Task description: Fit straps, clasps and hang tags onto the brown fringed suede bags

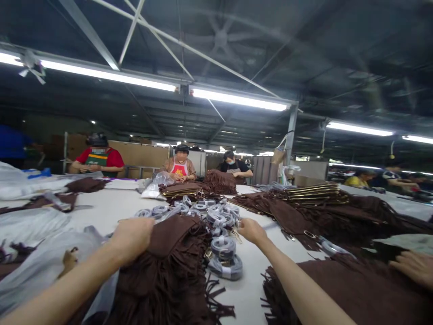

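Note:
My left hand [133, 239] is closed on the upper left edge of a dark brown fringed bag [172, 234], whose long fringe spreads over the table in front of me. To its right my right hand [253, 231] reaches in with its fingers pinched together. A gold metal clasp [237, 235] shows at its fingertips, beside the pile of coiled straps [218, 216] wrapped in clear plastic. More wrapped coils [225, 266] lie just below, stacked between the bag and my right forearm.
Another person's hand [414, 268] rests on brown fringed pieces [338, 289] at right. Stacked brown bags with gold zippers [314, 194] lie behind. Plastic bags [50, 253] cover the left side. Several co-workers [181, 169] are across the white table [111, 203].

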Tool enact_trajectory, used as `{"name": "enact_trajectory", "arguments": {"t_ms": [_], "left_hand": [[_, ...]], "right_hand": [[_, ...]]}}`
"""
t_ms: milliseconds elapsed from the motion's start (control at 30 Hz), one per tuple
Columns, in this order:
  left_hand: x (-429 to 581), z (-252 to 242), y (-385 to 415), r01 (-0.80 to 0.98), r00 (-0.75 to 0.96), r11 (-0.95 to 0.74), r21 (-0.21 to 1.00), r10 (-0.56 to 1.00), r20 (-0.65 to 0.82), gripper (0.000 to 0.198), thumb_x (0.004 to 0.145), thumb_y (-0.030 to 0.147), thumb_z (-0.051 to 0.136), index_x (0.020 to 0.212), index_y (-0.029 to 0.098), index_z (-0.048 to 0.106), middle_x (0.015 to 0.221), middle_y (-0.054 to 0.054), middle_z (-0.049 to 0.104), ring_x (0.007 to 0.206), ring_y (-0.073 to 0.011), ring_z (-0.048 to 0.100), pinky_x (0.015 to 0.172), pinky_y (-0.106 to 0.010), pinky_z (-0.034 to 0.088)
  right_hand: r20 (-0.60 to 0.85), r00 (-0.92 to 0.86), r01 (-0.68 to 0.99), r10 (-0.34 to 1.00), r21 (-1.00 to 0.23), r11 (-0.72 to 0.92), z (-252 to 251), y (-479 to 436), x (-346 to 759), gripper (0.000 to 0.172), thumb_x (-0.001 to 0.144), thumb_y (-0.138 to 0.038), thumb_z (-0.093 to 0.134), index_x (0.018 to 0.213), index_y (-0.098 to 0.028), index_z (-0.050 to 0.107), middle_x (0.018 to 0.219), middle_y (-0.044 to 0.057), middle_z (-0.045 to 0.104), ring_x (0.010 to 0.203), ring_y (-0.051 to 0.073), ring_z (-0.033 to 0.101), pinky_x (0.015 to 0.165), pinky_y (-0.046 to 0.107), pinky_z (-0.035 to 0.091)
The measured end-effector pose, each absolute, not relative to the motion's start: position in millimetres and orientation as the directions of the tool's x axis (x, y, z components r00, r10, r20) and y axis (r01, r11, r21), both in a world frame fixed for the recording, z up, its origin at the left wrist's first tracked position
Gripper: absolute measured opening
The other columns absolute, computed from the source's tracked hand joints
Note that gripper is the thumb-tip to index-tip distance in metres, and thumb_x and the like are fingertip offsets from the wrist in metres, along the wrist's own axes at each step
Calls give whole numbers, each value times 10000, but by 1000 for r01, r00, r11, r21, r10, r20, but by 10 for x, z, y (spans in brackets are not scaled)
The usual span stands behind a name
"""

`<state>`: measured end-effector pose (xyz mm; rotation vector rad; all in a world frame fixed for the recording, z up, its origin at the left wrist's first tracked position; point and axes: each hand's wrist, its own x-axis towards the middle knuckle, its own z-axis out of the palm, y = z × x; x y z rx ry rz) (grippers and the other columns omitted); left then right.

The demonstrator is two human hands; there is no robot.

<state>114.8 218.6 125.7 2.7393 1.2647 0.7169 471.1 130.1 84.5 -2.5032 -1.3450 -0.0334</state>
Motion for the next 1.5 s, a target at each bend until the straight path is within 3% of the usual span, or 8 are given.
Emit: {"name": "enact_trajectory", "arguments": {"t_ms": [167,300,567,767,867,1100,1233,1500], "left_hand": [[2500,798,1920,483,805,-817,314,556,208,81,734,262,604,741,210,666,861,-106,724,870,-279,683,780,-320,499],[3011,430,2042,491,772,-755,434,608,184,199,842,264,544,940,131,654,1060,-195,666,968,-300,650,825,-345,488],[3384,692,2963,611,619,-605,510,767,169,284,937,295,437,1094,113,589,1195,-192,607,1134,-268,570,955,-333,419],[3502,473,3903,830,427,-365,421,902,-60,489,938,401,395,1259,57,528,1311,-275,540,1252,-372,505,1011,-449,388],[3663,366,4279,879,382,-312,362,913,-140,681,900,586,397,1425,154,386,1438,-238,447,1326,-409,425,1052,-526,336],[4464,197,4622,965,227,-179,194,938,-264,1089,582,862,557,1471,266,359,1584,-225,174,1355,-649,67,948,-807,201],[4615,166,4513,958,280,-251,140,925,-258,915,628,727,637,1390,240,492,1560,-200,238,1380,-602,70,974,-716,310],[4346,304,3706,793,608,-592,142,762,-223,539,655,353,676,1176,213,654,1361,-167,487,1306,-411,393,951,-520,459]], "right_hand": [[199,567,824,799,-154,-546,488,1687,5052,234,962,-337,589,1125,-172,622,1144,70,642,983,216,639,851,419,545],[239,540,841,807,-105,-531,327,2076,5205,260,973,-347,567,1172,-183,601,1156,72,638,981,217,641,851,424,547],[258,482,876,837,-124,-466,427,2585,5818,270,974,-338,568,1192,-183,598,1196,79,627,1029,229,628,891,448,531],[254,430,900,866,-189,-392,165,3049,6328,262,975,-330,567,1197,-194,599,1221,82,618,1040,230,625,897,448,529],[268,350,928,898,-229,-294,-105,3273,6532,288,971,-316,574,1231,-193,588,1279,87,597,1133,257,588,977,503,475],[344,248,915,906,-389,-102,-548,3584,6929,311,983,-243,538,1287,-198,580,1402,106,534,1321,276,447,1125,532,299],[351,290,841,890,-537,-62,-607,3602,6987,303,975,-320,561,1246,-188,597,1396,102,535,1292,283,478,1098,551,333],[244,220,629,945,-775,54,-328,2964,6461,400,975,-504,487,1091,-174,681,1105,84,712,1090,246,637,1002,500,456]]}}
